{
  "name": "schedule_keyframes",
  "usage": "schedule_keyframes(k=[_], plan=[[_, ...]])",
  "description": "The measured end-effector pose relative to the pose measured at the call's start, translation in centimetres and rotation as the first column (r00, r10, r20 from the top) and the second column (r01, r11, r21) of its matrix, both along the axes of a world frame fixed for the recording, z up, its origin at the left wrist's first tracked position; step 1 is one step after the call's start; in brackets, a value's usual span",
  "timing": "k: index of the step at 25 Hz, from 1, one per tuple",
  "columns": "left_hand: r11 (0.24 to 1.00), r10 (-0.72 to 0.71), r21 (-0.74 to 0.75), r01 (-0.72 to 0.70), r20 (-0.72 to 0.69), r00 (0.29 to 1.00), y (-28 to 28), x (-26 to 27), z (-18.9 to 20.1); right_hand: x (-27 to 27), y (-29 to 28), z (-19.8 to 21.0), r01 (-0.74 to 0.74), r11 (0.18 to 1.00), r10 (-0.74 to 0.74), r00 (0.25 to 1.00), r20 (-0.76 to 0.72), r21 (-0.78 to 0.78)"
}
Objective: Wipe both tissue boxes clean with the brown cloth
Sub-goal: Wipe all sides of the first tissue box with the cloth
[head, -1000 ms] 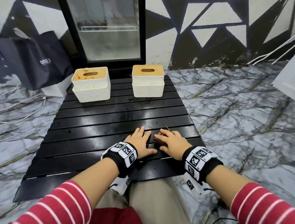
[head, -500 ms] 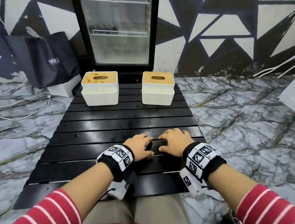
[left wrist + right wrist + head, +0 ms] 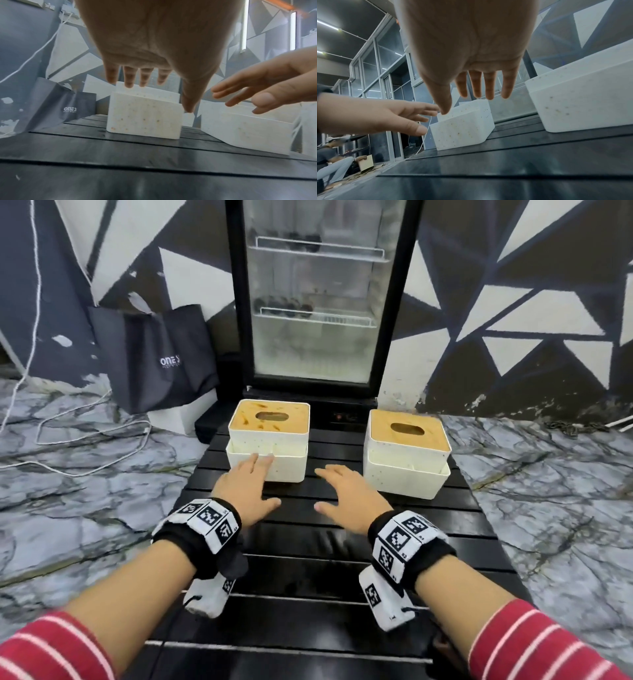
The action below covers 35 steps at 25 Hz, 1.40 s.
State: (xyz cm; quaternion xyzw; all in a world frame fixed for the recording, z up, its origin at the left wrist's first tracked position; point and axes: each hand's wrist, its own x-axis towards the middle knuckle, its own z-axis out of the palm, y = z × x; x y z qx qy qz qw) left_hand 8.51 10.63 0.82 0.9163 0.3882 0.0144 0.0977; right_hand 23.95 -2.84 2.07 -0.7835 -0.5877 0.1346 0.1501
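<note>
- Found the left tissue box at 11 o'clock on the far end of the black slatted board, and the right tissue box at 1 o'clock, well apart from it.
- Noted both standing upright, brown tops facing up, each with an oval slot whose long axis ran from 9 to 3 o'clock.
- Saw each box built as a speckled white upper shell seated in a slightly wider white lower tray.
- Spotted darker smears on the left box's brown top, and small orange-brown specks on its front wall in the left wrist view.
- Could not tell what lay inside either box: only dark showed through the slots.
- Found the left hand palm down at 11 o'clock, fingers straight and slightly apart, holding nothing. Its fingertips lay over the left box's lower front wall; could not tell whether they touched.
- Found the right hand palm down over the board between the two boxes, fingers straight and spread, thumb out toward 9 o'clock, holding nothing and clear of both boxes.
- Noted a glass-door fridge at 12 o'clock just behind the boxes, with dark items on two wire shelves; too blurred to name.
- Saw a dark bag at 10 o'clock against the wall.
</note>
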Motion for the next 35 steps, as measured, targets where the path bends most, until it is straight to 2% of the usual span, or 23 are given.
schedule_keyframes(k=[4,9,12,16,25,35], plan=[[0.991,0.096,0.093,-0.096,0.001,0.995,5.7,0.2,0.7,1.2,6.9,0.8,-0.032,0.995,0.029,0.999,0.037,0.099],[0.985,0.037,0.166,-0.040,0.026,0.999,10.3,0.8,0.5,2.5,12.9,0.8,-0.072,0.989,0.055,0.990,0.127,0.126],[0.975,0.008,0.222,-0.021,0.063,0.998,11.8,1.2,-0.2,3.1,14.8,-0.1,-0.097,0.986,0.074,0.984,0.161,0.136],[0.976,-0.013,0.215,-0.031,0.203,0.979,12.9,1.2,-1.6,3.3,15.4,-1.5,-0.099,0.978,0.071,0.986,0.150,0.183],[0.972,-0.072,0.234,-0.002,0.306,0.949,10.2,0.1,-3.6,2.4,12.1,-2.4,-0.084,0.988,0.069,0.991,0.117,0.131],[0.939,-0.198,0.333,0.090,0.309,0.930,-0.9,-3.7,-4.1,-1.7,-0.6,-1.6,-0.072,0.987,0.055,0.992,0.116,0.145]])
